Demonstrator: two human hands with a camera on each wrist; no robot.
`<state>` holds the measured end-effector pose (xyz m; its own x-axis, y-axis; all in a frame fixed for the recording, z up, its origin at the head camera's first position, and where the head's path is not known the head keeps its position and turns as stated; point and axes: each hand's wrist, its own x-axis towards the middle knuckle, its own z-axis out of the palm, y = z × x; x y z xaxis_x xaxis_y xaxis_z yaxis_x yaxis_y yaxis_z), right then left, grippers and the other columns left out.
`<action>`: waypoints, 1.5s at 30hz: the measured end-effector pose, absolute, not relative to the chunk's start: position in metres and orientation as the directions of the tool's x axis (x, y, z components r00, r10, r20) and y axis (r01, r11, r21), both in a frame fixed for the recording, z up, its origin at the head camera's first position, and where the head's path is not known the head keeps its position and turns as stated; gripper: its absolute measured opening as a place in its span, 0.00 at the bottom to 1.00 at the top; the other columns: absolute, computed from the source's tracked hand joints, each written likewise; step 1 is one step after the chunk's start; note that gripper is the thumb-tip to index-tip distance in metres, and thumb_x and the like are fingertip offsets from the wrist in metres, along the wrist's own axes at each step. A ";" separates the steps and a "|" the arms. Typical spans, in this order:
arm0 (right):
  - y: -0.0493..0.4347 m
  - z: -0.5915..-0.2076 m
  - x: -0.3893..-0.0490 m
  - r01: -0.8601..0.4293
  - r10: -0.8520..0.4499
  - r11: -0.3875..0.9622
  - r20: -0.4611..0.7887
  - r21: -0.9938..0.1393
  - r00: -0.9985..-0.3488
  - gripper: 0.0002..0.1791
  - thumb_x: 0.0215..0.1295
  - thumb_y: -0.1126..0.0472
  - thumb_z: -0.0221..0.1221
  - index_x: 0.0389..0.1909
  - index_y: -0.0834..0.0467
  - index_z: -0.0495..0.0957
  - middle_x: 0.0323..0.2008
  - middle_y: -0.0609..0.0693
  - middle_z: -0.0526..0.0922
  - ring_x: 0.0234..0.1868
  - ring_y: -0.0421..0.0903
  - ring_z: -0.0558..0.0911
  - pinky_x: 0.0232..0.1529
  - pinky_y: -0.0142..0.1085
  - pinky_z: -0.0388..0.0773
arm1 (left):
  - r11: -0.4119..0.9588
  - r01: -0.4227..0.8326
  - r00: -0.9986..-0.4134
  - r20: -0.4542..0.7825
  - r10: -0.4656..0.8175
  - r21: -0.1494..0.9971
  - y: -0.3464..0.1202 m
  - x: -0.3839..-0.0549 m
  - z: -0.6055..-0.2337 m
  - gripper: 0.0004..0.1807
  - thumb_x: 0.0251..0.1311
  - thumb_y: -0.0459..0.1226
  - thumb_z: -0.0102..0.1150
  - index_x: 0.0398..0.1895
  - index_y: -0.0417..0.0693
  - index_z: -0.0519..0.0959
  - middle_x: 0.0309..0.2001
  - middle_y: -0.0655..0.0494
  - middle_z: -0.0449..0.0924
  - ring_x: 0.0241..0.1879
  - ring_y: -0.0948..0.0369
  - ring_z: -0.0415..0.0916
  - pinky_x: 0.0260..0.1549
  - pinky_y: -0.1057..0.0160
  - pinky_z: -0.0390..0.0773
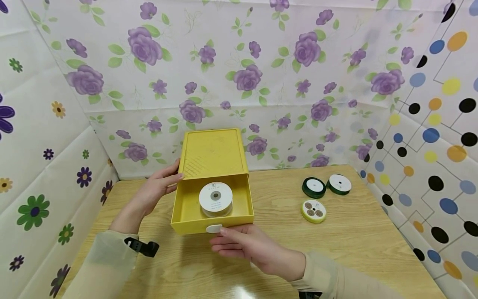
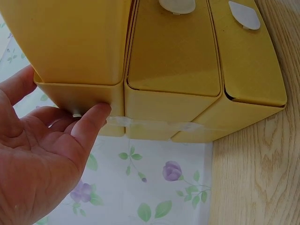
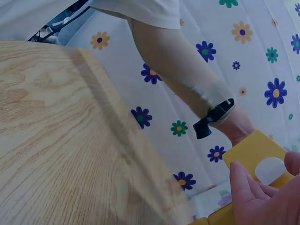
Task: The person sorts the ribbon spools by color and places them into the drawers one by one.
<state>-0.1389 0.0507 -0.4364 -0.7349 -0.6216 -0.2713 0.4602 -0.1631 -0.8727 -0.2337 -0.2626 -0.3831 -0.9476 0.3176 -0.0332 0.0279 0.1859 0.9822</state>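
Observation:
A yellow drawer cabinet [image 2: 171, 105] stands on the table with its top drawer [image 1: 190, 227] pulled out. A white ribbon spool [image 1: 215, 198] lies flat inside that drawer. My left hand [image 1: 154, 191] touches the cabinet's left side near the front, its thumb at the upper corner; in the left wrist view the fingertips rest against the side wall. At the drawer's front, my right hand [image 1: 257, 249] has its thumb by the white handle [image 1: 214, 229], while its straight fingers extend below the front. The right wrist view shows the handle [image 3: 270, 170] beside those fingers.
To the right on the wooden table [image 1: 276, 199] lie two dark green ribbon spools [image 1: 313, 187] and a yellow-edged spool [image 1: 313, 211] with brown discs. Two lower drawers, with white handles [image 2: 246, 15], are shut. Flowered sheets stand behind the table.

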 end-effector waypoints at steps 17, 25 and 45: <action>0.044 -0.431 -0.145 0.503 -0.592 -0.204 -0.303 -0.840 -0.747 0.23 0.79 0.51 0.63 0.60 0.67 0.83 0.50 0.60 0.90 0.50 0.49 0.90 0.58 0.41 0.85 | 0.181 0.026 -0.947 -0.034 0.318 0.983 -0.262 -0.233 -0.382 0.41 0.85 0.45 0.50 0.88 0.45 0.40 0.87 0.51 0.32 0.85 0.51 0.34 0.79 0.37 0.52; 0.040 -0.429 -0.158 0.504 -0.577 -0.223 -0.304 -0.834 -0.758 0.24 0.79 0.52 0.64 0.61 0.69 0.82 0.50 0.61 0.90 0.50 0.49 0.90 0.59 0.41 0.84 | 0.185 0.025 -0.950 -0.034 0.309 0.982 -0.262 -0.232 -0.381 0.42 0.85 0.45 0.50 0.88 0.44 0.40 0.87 0.51 0.32 0.85 0.51 0.34 0.79 0.38 0.52; 0.028 -0.433 -0.205 0.485 -0.533 -0.288 -0.282 -0.826 -0.798 0.25 0.81 0.52 0.61 0.64 0.70 0.80 0.52 0.61 0.89 0.54 0.52 0.89 0.62 0.40 0.82 | 0.184 0.006 -0.950 -0.051 0.308 0.983 -0.261 -0.230 -0.381 0.43 0.84 0.45 0.51 0.88 0.45 0.39 0.87 0.49 0.30 0.85 0.48 0.36 0.79 0.36 0.49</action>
